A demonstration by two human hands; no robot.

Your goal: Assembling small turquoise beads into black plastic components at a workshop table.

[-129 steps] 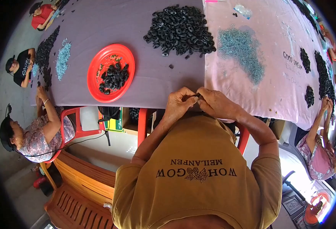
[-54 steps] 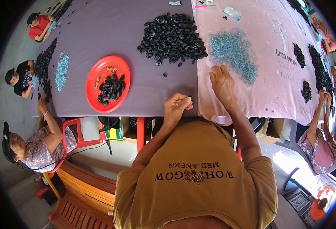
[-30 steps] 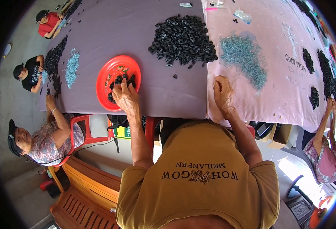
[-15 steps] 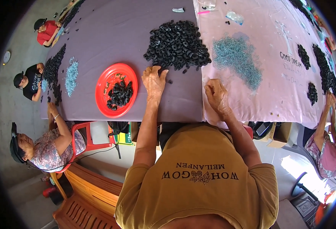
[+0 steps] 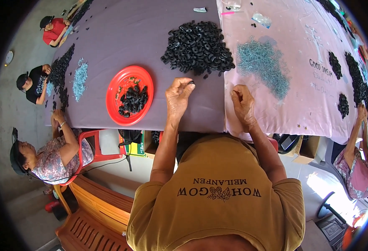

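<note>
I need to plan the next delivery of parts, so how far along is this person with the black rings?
Done: a small batch of black rubber rings lies in the round red plastic plate. In hand: the left hand pinches one black ring at the edge of the large pile of black rings; the right hand rests closed near the heap of small blue-grey metal pieces. Left: most of it, judging by both heaps.

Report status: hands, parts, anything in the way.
Left hand pinching a black ring by the black ring pile. Right hand closed on pink cloth. Nothing between.
</note>
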